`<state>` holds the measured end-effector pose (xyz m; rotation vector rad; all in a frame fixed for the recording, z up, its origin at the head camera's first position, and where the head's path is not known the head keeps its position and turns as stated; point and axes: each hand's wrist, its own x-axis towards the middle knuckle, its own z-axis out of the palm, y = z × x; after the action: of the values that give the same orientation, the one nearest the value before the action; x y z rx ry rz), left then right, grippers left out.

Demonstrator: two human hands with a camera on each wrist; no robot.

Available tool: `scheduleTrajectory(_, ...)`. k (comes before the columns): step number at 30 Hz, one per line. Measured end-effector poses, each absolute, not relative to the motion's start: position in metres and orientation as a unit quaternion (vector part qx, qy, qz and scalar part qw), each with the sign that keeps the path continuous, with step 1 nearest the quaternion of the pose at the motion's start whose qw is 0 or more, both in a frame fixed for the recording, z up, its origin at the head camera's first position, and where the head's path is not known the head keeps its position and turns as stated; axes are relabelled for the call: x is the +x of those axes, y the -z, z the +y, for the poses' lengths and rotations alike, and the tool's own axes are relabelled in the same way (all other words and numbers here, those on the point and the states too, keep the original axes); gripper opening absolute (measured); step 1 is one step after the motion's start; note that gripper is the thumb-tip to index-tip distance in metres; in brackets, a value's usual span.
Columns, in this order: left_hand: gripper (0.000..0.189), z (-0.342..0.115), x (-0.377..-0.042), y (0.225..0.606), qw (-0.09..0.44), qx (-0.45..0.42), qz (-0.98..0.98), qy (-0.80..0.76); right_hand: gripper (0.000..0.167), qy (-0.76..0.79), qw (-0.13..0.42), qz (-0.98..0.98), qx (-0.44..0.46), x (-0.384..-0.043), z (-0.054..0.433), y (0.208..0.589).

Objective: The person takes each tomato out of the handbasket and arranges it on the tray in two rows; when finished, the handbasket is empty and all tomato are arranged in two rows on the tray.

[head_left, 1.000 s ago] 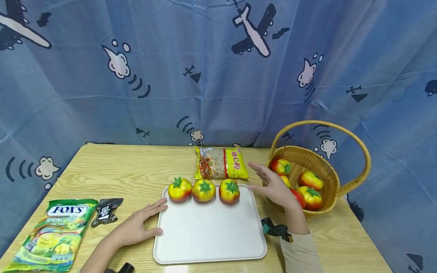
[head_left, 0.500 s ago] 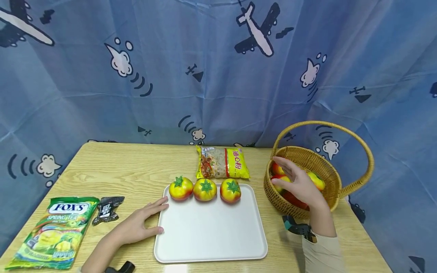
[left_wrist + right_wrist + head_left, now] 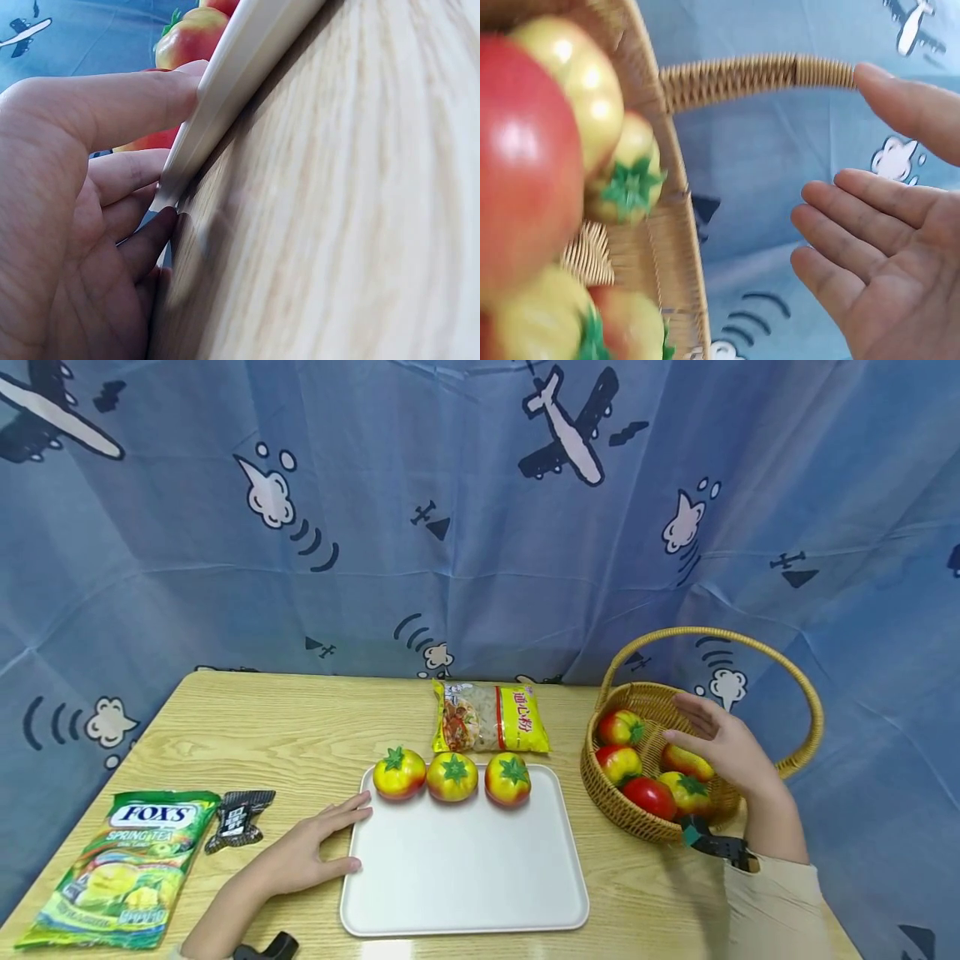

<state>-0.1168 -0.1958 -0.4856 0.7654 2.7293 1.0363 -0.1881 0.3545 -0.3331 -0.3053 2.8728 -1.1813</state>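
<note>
A: You have a beige sleeve (image 3: 776,906) on your right arm, the cloth softly creased, its cuff ending short of the wrist.

B: Beyond the cuff you wear a slim black wrist mount (image 3: 716,844) (its outer end shows a small teal face (image 3: 691,835)), and your right hand (image 3: 723,747) is bare, with fine creases across the palm.

A: On your left side, a second black mount (image 3: 279,946) shows, chunky and round-edged, partly cut off by the frame.

B: Your left hand (image 3: 303,857) is bare too, and just a pale sliver of left sleeve (image 3: 177,955) shows, too little to judge its cloth.
</note>
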Motion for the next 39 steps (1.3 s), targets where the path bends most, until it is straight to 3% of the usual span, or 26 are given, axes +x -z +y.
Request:
scheduleTrajectory(21, 0.067, -0.196, -0.114, 0.486, 0.062, 0.253, 0.902, -0.345, 0.086, 0.352, 0.105, 0.930, -0.005, -0.229, 0.400, 0.356)
scheduleTrajectory(39, 0.068, -0.195, -0.117, 0.484, 0.068, 0.252, 0.900, -0.350, 0.071, 0.276, 0.189, 0.943, 0.003, -0.239, 0.413, 0.372)
